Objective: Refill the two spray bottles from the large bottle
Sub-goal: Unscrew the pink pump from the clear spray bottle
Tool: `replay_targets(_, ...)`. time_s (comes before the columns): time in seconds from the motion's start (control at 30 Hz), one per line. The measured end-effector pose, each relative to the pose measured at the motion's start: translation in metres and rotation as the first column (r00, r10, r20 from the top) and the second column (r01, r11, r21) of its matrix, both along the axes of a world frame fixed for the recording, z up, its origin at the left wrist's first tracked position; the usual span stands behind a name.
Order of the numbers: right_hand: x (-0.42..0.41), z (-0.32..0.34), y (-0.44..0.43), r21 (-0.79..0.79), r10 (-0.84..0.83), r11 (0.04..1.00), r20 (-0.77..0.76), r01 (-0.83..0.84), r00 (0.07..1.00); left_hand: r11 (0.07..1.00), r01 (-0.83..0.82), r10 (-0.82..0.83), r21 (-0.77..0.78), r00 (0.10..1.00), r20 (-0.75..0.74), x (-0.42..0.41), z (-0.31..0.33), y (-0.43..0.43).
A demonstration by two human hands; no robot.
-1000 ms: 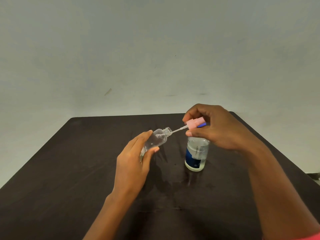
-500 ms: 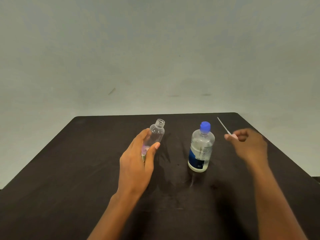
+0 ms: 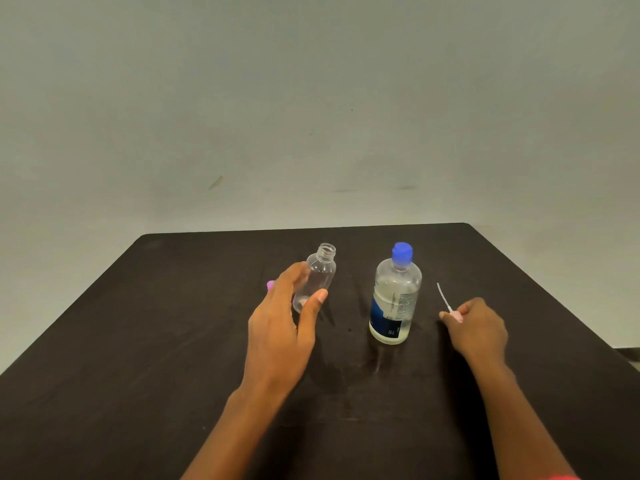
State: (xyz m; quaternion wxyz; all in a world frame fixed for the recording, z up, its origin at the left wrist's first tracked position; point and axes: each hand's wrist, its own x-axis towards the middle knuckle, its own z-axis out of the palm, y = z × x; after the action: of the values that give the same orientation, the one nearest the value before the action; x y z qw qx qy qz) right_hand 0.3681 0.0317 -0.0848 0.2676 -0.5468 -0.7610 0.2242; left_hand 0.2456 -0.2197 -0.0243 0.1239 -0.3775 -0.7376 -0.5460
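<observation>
My left hand [image 3: 282, 327] is curled loosely round the small spray bottle [image 3: 317, 277], thumb and fingers on its sides; bottle upright, mouth open, looks empty. My right hand [image 3: 479, 325] is pinched on the pink spray head [image 3: 456, 317], low by the table [image 3: 138, 341], its dip tube [image 3: 442, 296] pointing up and away. Between my hands stands the large bottle [image 3: 394, 299], blue cap [image 3: 401, 252] still on, partly full of clear liquid. Something pink [image 3: 270, 285] shows behind my left fingers; possibly the second sprayer, cannot tell. Progress: one sprayer opened. Left: uncap large bottle, pour, recap, repeat for the second.
</observation>
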Motion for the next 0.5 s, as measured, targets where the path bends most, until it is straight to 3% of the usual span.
replay_targets(0.2,0.0,0.003,0.0,-0.03,0.03,0.999,0.014,-0.029,0.999,0.999,0.042,-0.043,0.008,0.994,0.102,0.005,-0.008,0.009)
replay_targets(0.37,-0.001,0.02,-0.006,0.028,0.05,0.998,-0.073,-0.048,0.996,0.993,0.103,-0.12,0.063,0.913,0.39,0.009,-0.034,0.027)
replay_targets(0.5,-0.006,0.043,-0.016,0.087,0.102,0.993,-0.226,-0.084,0.969,0.995,0.102,-0.092,0.004,0.882,0.462,0.006,-0.056,0.041)
